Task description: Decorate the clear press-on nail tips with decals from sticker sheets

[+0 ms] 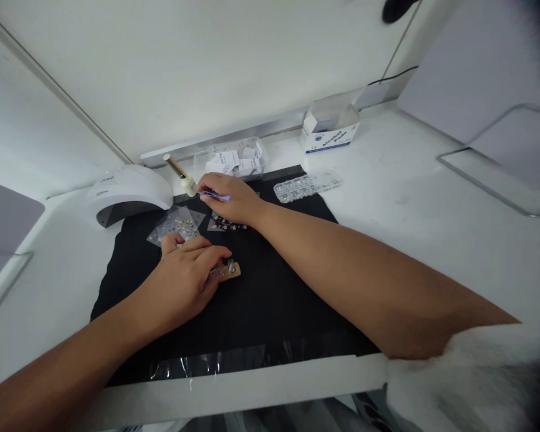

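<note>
My right hand is closed around purple tweezers, beside a cream bottle with a long gold cap that looks like nail polish. The tweezers' tips are hidden by the fingers. Lower down, my left hand has its fingers bent over a small tan strip with clear pieces and a metal fastener on it; most of the strip lies beneath the hand. Clear sheets with small colored dots lie beyond the left fingers. A dark, white-patterned sheet sits under my right hand.
A black mat covers the middle of the white table. At left stands a white domed lamp. Behind are a clear bin of packets and an alcohol pads box. A clear compartment case overlaps the mat's far right.
</note>
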